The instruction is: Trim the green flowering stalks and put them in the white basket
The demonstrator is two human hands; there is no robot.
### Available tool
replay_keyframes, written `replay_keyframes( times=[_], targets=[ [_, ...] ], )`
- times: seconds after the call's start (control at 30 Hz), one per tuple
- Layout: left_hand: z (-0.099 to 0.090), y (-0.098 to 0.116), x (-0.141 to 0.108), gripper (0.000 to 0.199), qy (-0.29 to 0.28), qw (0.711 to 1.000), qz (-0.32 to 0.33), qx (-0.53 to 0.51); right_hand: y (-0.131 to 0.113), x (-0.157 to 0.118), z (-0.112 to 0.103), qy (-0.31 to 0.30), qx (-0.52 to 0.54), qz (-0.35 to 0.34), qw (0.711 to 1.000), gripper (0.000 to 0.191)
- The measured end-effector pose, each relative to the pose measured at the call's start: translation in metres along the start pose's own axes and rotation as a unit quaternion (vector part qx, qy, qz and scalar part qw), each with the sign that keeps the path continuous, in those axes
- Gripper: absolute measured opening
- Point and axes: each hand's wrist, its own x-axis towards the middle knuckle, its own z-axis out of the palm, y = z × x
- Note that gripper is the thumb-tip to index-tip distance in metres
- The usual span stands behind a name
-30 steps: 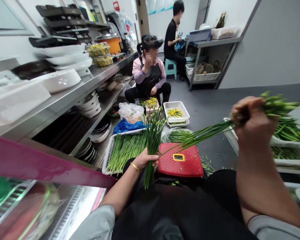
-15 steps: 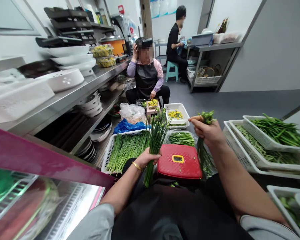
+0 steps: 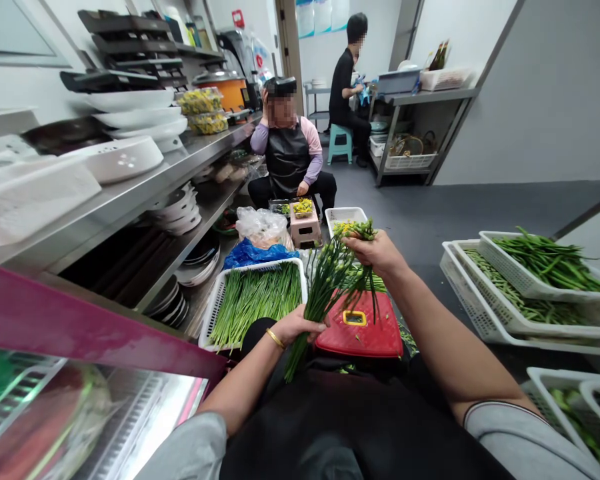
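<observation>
My left hand (image 3: 300, 328), with a gold bangle at the wrist, is closed round a bunch of flowering chives (image 3: 321, 280) that leans to the right over my lap. Higher up, my right hand (image 3: 377, 252) is closed on a smaller clump of flowering chives (image 3: 363, 232), whose green buds stick out past the fingers and whose stems hang down. The two lots overlap in the middle, so I cannot tell exactly where they part. Beneath them lies a red box lid (image 3: 375, 333) with a yellow-rimmed window and a few green scraps on it.
Left of my hands a white basket (image 3: 303, 280) holds long green stems. Stacked white baskets (image 3: 510, 333) of green beans stand right. Beyond are a blue bag (image 3: 260, 253), a pink stool (image 3: 306, 235) and a seated co-worker (image 3: 287, 157). A steel shelf (image 3: 195, 160) runs along the left.
My right hand has swung left with its clump, from beyond the lid to the top of the left bunch. The left bunch now tilts further right. The view has shifted slightly.
</observation>
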Motion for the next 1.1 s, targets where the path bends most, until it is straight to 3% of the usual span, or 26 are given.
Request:
replay_keyframes(
  times=[0.17,0.3,0.4,0.53,0.87,1.1],
  targets=[
    [0.0,-0.001,0.001,0.045,-0.003,0.998,0.019,-0.066,0.003,-0.007,-0.004,0.042,-0.089,-0.092,0.991,0.041],
    [0.001,0.005,0.002,0.067,0.008,0.998,0.021,-0.051,0.005,-0.01,-0.003,0.088,-0.074,-0.129,0.985,0.027],
    [0.003,0.008,0.002,0.081,0.041,0.998,0.028,-0.043,0.009,-0.01,-0.004,0.094,-0.042,-0.12,0.987,0.024],
    [0.004,0.007,0.002,0.083,0.059,0.997,0.029,-0.049,0.013,-0.011,-0.008,0.063,-0.059,-0.094,0.992,0.027],
    [-0.001,0.0,-0.003,0.078,0.016,0.997,0.005,-0.079,0.02,-0.011,-0.009,0.124,-0.068,-0.086,0.986,0.033],
    [-0.005,-0.006,-0.003,0.074,-0.022,0.994,0.019,-0.108,0.015,-0.021,-0.004,0.096,-0.011,-0.057,0.994,0.031]
  ],
)
